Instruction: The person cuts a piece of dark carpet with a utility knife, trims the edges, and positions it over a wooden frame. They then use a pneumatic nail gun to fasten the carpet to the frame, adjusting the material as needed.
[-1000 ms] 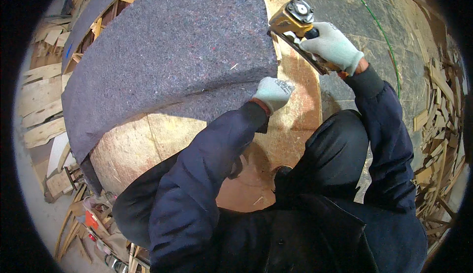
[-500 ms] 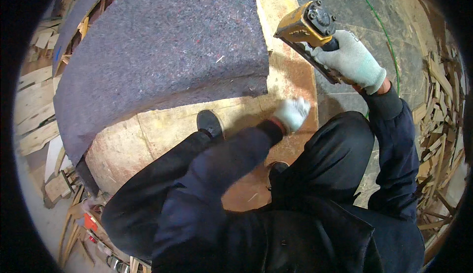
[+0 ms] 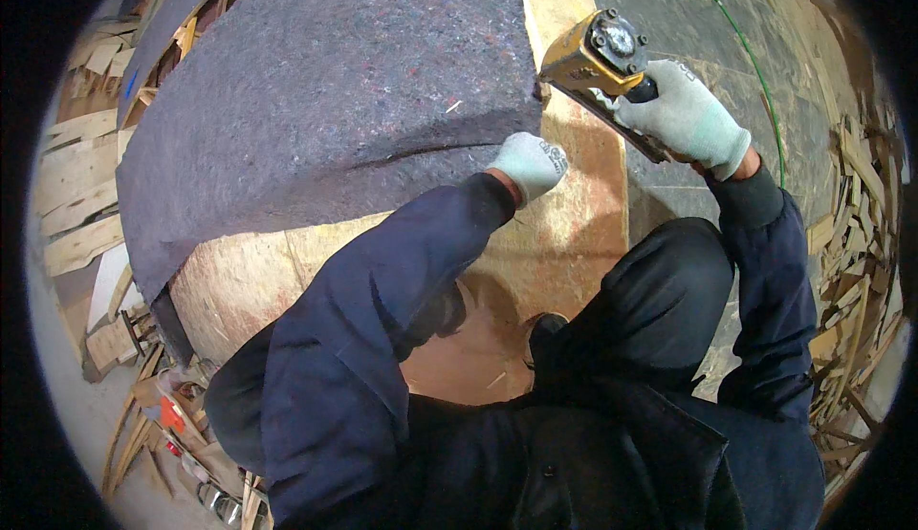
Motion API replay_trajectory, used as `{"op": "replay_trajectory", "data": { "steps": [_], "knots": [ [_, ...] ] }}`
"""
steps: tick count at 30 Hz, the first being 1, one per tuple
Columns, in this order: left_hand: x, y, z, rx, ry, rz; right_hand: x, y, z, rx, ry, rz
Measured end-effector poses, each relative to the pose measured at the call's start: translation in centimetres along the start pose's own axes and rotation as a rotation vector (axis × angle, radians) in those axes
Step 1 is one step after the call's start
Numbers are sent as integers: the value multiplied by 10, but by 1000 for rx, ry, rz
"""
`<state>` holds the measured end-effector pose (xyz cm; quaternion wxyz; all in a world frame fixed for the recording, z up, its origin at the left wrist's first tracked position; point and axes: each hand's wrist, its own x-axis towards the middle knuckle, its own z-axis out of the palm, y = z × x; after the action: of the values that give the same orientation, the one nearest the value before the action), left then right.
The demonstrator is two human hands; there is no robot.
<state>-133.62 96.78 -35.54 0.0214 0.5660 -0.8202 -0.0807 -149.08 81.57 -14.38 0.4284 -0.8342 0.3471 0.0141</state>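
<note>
In my gloved right hand (image 3: 690,114) is a yellow and black pneumatic staple gun (image 3: 598,60), its handle wrapped by my fingers. It hangs over the bare strip of plywood beside the felt. My left hand (image 3: 533,164), also in a pale glove, is closed on the near right corner of a grey felt sheet (image 3: 344,81). A crease in the felt runs toward that hand, and the fingertips are hidden beneath it. Under the felt lies a curved plywood panel (image 3: 574,207), bare along its near and right edges.
Wood scraps (image 3: 846,272) are heaped along the right side. More boards (image 3: 81,195) lie at the far left, with an orange-red object (image 3: 172,415) among clutter at lower left. A thin green hose (image 3: 755,47) crosses the dark floor (image 3: 669,14). My bent knees flank the panel's near edge.
My left hand has moved left and away from me, from over the bare plywood to the felt's corner, and grips it. The staple gun has stayed nearly in place in my right hand.
</note>
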Motion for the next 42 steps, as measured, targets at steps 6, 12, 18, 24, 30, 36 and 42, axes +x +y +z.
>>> {"op": "replay_trajectory", "data": {
  "steps": [6,12,18,24,30,36,42],
  "knots": [
    [0,2,-9,-98,-27,3,4,-13,-1,-76,10,40],
    [4,3,-15,-25,-193,10,18,-5,20,-321,37,-91],
    [8,-1,-24,-120,-178,-76,14,-3,10,-253,23,-27],
    [21,-18,-8,-26,-148,2,10,6,-2,-5,131,127],
    [18,-14,1,-194,-148,-124,13,-36,17,181,159,213],
    [-58,-32,-82,-488,-345,-174,-10,-139,24,283,-140,352],
    [-226,-49,-192,-828,44,-662,-53,-269,32,25,-303,170]
  ]
}}
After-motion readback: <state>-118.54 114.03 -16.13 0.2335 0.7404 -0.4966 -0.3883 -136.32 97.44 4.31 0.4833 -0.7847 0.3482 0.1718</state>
